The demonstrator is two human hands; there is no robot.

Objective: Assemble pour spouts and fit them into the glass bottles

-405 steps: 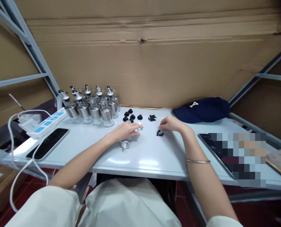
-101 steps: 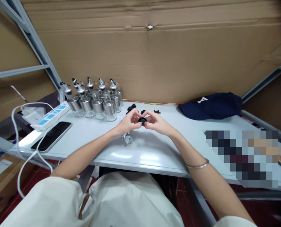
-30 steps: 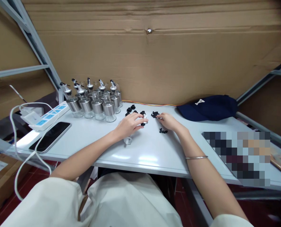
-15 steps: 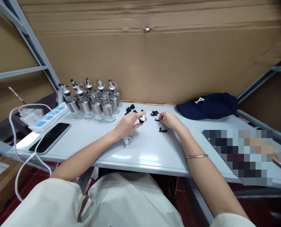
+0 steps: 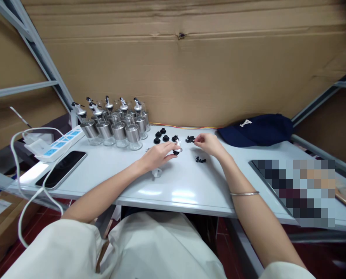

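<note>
My left hand (image 5: 158, 154) rests on the white table (image 5: 179, 186) and grips a small silver spout cap with a black base (image 5: 177, 148). My right hand (image 5: 208, 143) hovers at the little pile of black clips (image 5: 190, 139), fingertips pinched there; what it holds is too small to tell. Black round stoppers (image 5: 162, 136) lie just beyond my left hand. A few tiny black pieces (image 5: 200, 159) sit below my right wrist. A loose silver cap (image 5: 156, 173) lies by my left forearm.
Several glass dispenser bottles with steel bands (image 5: 115, 124) stand at the back left. A power strip (image 5: 56, 145) and a phone (image 5: 60, 169) lie at the left edge. A navy cap (image 5: 256, 130) sits back right. A cardboard wall (image 5: 190, 69) closes the back.
My right hand has moved back toward the pile of black clips. My left hand has lowered the silver spout cap closer to the table.
</note>
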